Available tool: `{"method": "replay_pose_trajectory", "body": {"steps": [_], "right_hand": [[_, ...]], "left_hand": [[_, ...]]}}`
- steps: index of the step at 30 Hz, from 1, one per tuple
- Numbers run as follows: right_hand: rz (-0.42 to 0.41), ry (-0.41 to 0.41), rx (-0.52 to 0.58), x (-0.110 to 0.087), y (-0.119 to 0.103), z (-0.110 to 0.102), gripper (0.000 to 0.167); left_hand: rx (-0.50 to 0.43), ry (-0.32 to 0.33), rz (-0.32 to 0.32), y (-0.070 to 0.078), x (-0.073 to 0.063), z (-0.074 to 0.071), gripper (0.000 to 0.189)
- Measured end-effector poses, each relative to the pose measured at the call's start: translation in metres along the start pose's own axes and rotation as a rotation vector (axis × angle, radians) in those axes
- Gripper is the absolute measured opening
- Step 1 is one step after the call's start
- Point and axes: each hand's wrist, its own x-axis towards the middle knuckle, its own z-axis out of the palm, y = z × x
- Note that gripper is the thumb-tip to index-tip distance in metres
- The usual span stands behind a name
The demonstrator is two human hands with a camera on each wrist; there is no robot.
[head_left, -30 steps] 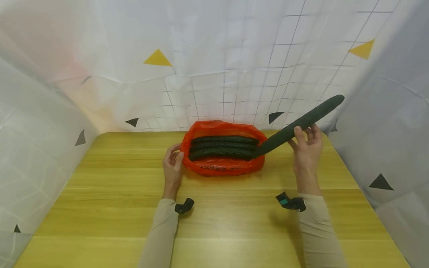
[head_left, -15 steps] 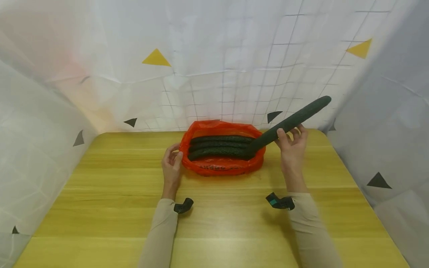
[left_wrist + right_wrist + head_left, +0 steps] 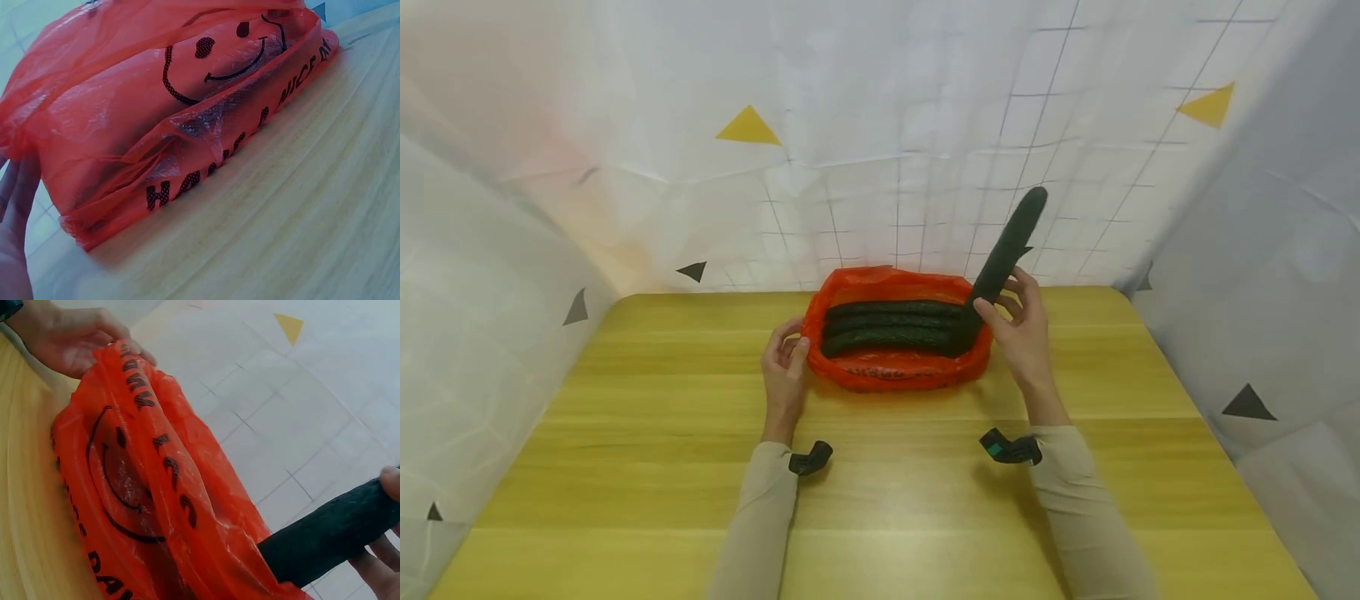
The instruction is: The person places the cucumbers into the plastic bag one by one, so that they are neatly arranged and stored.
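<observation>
A red plastic bag [image 3: 891,383] with a printed smiley face stands open-topped on the table. Three dark green cucumbers [image 3: 891,337] lie side by side inside it. My left hand [image 3: 785,367] pinches the bag's rim at its left end; the right wrist view also shows the left hand [image 3: 81,340] at that rim. With thumb and fingers my right hand [image 3: 1018,333] grips another cucumber [image 3: 1009,246], tilted steeply. Its lower end dips into the right end of the bag, while the upper end points up and away. In the right wrist view the held cucumber [image 3: 331,531] passes behind the bag's edge.
The wooden table [image 3: 895,492] reaches to a white sheet wall [image 3: 865,100] close behind the bag. Side sheets [image 3: 1262,275] flank it, marked with black and yellow triangles. Black wrist cameras [image 3: 1011,448] stick out from both wrists.
My right hand has moved left toward the bag, and the held cucumber has swung from a shallow slant to a steep one, its top shifting left. The left hand stays at the rim.
</observation>
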Motion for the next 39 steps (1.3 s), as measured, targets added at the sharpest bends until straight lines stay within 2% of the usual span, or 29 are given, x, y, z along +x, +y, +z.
{"method": "replay_pose_trajectory", "body": {"steps": [3,9,15,21,32,39], "right_hand": [[0.003,-0.091,-0.1,-0.005,-0.013,0.009,0.06],[-0.04,-0.202,-0.236,-0.006,-0.014,0.018,0.062],[-0.108,-0.296,-0.318,0.007,-0.003,0.02,0.059],[-0.192,-0.444,-0.453,0.019,0.006,0.026,0.06],[-0.145,-0.729,-0.73,0.017,0.015,0.052,0.057],[-0.19,-0.885,-0.84,0.015,0.021,0.067,0.05]], "left_hand": [[-0.013,0.005,-0.003,0.0,0.0,0.0,0.033],[-0.046,0.014,-0.009,0.003,0.0,0.001,0.034],[-0.07,0.024,-0.012,0.003,-0.001,-0.001,0.035],[-0.061,0.039,-0.009,0.003,0.0,-0.002,0.034],[-0.075,0.058,-0.016,0.004,-0.002,-0.004,0.034],[-0.103,0.059,-0.02,0.004,-0.001,-0.003,0.034]]}}
